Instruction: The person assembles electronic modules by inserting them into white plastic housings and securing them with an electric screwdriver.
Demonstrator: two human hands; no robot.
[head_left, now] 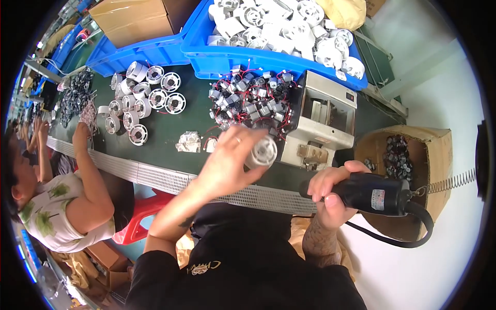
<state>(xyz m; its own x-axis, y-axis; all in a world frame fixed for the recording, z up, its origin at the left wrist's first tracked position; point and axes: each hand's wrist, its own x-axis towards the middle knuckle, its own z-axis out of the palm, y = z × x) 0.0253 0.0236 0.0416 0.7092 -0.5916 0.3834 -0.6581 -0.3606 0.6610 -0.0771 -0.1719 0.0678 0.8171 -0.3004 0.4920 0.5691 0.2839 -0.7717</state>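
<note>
My left hand [222, 164] is closed around a white round plastic housing [264, 151] with a spoked end, held above the front part of the green table [170, 121] and slightly blurred. In my right hand [333, 194] is a black electric screwdriver [373, 193]. It hangs from a coil spring [452, 183] at the right, and a thick black cable [424, 227] loops from its rear. The screwdriver lies roughly level, its tip end toward the left hand. Beyond the left hand lies a heap of small motors [253, 101] with red and black wires.
White housings [139, 107] stand grouped at left. Blue bins [232, 58] line the back, one full of white parts [289, 31]. A pale metal machine [323, 124] sits right of the motors. A cardboard box [436, 150] holds more motors. A co-worker [77, 201] sits at left.
</note>
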